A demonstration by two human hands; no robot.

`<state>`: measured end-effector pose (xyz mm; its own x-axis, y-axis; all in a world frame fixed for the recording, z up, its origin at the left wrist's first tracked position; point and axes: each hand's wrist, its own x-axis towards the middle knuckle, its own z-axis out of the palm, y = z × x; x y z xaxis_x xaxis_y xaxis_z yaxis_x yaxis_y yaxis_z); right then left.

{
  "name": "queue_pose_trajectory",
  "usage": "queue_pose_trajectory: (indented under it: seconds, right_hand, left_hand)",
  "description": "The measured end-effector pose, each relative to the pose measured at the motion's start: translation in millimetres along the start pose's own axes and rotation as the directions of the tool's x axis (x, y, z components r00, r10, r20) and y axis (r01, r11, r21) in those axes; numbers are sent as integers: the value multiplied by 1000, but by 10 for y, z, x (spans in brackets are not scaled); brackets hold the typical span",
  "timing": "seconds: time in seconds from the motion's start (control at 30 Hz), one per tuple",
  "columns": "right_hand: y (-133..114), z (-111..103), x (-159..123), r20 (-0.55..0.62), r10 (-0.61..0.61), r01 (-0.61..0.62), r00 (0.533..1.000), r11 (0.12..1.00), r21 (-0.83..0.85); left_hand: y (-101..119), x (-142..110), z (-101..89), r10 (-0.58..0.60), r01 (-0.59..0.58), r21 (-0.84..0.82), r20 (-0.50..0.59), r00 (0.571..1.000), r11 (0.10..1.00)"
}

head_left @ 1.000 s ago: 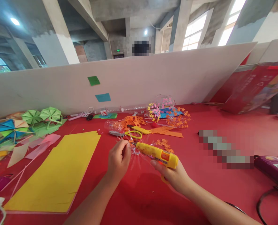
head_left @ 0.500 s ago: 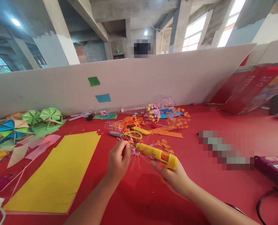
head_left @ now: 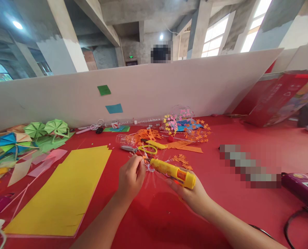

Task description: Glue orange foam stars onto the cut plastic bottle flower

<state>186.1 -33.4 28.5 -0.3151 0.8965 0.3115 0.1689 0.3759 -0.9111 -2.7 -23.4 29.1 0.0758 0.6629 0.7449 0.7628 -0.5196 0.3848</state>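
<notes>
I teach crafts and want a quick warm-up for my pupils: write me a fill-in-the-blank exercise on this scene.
The glue gun in the right hand is coloured ____.
On the white board, the upper paper piece is ____.
The large yellow sheets lie to the ____ of the left hand.

Missing words: yellow; green; left.

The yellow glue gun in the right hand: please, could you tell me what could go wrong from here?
The tip of the glue gun is very near the fingertips of the left hand; if hot, it might burn them. The small orange piece at those fingertips could slip or be smeared with glue. The scissors lie just beyond, so a hand moving forward might knock them.
</notes>
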Motion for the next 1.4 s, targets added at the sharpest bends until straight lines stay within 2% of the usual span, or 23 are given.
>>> queue_pose_trajectory:
  seconds: [0.1, 0.2, 0.3, 0.37, 0.43, 0.5, 0.53, 0.6, 0.73, 0.83, 0.9, 0.97, 1.03, 1.07, 1.13, 1.2, 1.27, 1.33, 1.4]
  right_hand:
    - [22, -16, 16, -6, -49, 48, 999, 991, -123]
    - [30, -50, 41, -2, -142, 137, 990, 960, -245]
    - [-17, -79, 45, 73, -245, 255, 967, 937, -240]
    - [-67, -68, 23, 224, -248, 296, 942, 932, -211]
    - [-103, -26, -13, 421, -204, 324, 884, 916, -235]
    - [-104, 34, -49, 578, -143, 367, 803, 883, -292]
    - [-92, 62, -61, 623, -111, 384, 775, 865, -323]
    - [-52, 98, -68, 655, -41, 378, 754, 842, -384]
    - [-3, 60, -32, 647, 66, 313, 760, 835, -453]
    - [-59, -19, -13, 642, 51, 345, 765, 809, -476]
    - [-130, -64, -16, 633, -9, 403, 774, 778, -482]
    - [-203, -94, -16, 577, -130, 457, 806, 756, -468]
    - [-256, -111, 7, 442, -301, 502, 845, 730, -463]
    - [-271, -117, 31, 360, -384, 521, 850, 710, -473]
    - [-280, -126, 102, 248, -506, 555, 826, 658, -509]
    - [-269, -128, 179, 235, -556, 586, 797, 620, -522]
    - [-254, -121, 235, 254, -567, 610, 784, 627, -484]
    - [-250, -103, 256, 245, -569, 615, 785, 671, -414]
    - [-263, -88, 252, 208, -549, 586, 810, 734, -345]
  left_hand:
    - [-20, 16, -30, 107, -107, 62, 2, 994, 992]
    - [-11, 37, -73, 83, -82, 40, -28, 996, 996]
    - [9, 70, -136, -124, 118, -95, -65, 990, 988]
    - [15, 105, -191, -281, 266, -238, -34, 959, 934]
    - [8, 146, -249, -382, 367, -373, 36, 924, 852]
    - [-5, 183, -294, -428, 439, -465, 135, 893, 769]
    - [-11, 199, -308, -440, 474, -493, 192, 877, 730]
    - [-10, 221, -315, -452, 546, -521, 309, 837, 656]
    - [70, 239, -290, -460, 677, -532, 496, 736, 509]
    - [156, 230, -290, -445, 742, -526, 594, 670, 416]
    - [194, 216, -302, -424, 767, -526, 639, 641, 366]
    - [216, 203, -318, -400, 790, -522, 681, 613, 322]
    - [233, 199, -329, -374, 819, -500, 729, 574, 282]
    - [243, 202, -333, -356, 832, -487, 753, 553, 265]
    - [265, 215, -336, -317, 853, -467, 793, 521, 234]
    - [285, 229, -335, -281, 865, -460, 819, 501, 201]
    - [299, 236, -328, -254, 878, -447, 841, 478, 173]
    - [305, 234, -319, -228, 894, -421, 865, 447, 155]
    - [308, 229, -313, -210, 906, -395, 882, 421, 155]
